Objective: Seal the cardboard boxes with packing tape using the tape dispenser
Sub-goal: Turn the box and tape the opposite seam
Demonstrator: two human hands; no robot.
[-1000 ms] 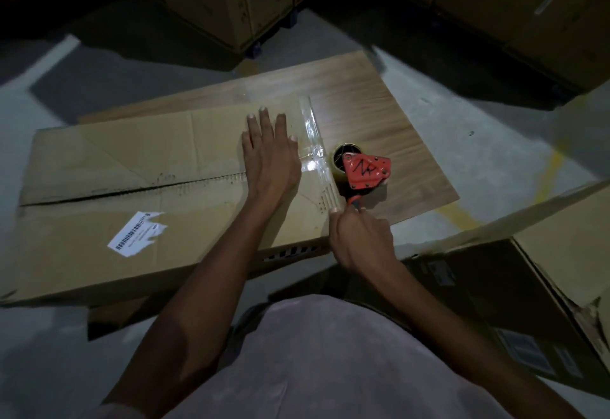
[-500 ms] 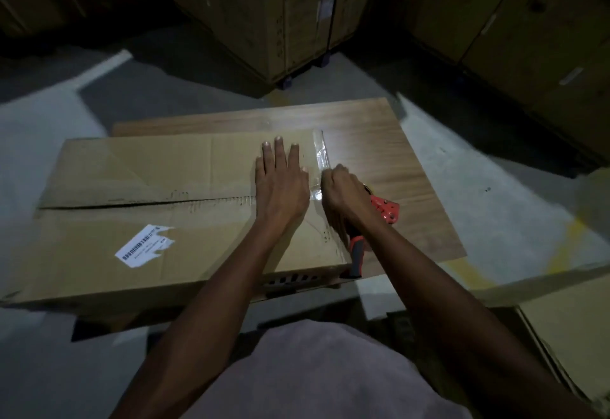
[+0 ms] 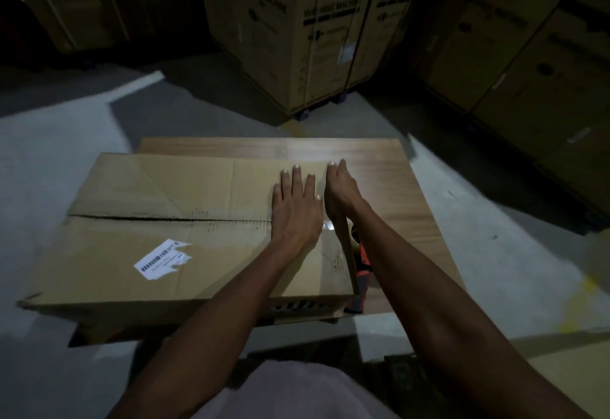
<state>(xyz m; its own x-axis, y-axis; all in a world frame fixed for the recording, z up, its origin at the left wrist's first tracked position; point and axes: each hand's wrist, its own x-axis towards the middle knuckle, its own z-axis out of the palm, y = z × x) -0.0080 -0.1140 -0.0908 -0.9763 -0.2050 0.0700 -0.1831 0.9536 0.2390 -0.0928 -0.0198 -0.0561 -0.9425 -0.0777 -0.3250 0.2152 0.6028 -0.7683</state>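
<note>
A flattened cardboard box (image 3: 158,220) with a torn white barcode label lies on a wooden board (image 3: 389,161). My left hand (image 3: 295,207) rests flat on the box near its right end, fingers straight. My right hand (image 3: 341,192) lies along the box's right edge, fingers stretched forward, pressing on the clear tape strip (image 3: 330,225) there. The red tape dispenser (image 3: 361,273) lies on the board beside the box's right edge, mostly hidden under my right forearm; neither hand holds it.
Tall printed cardboard cartons (image 3: 297,32) stand behind the board, with more at the far right. Grey concrete floor (image 3: 56,161) surrounds the board. Another cardboard piece (image 3: 567,379) lies at the lower right.
My right hand let go of the dispenser and slid forward along the taped right edge to the box's far corner. The left hand stayed flat. The view tilted upward.
</note>
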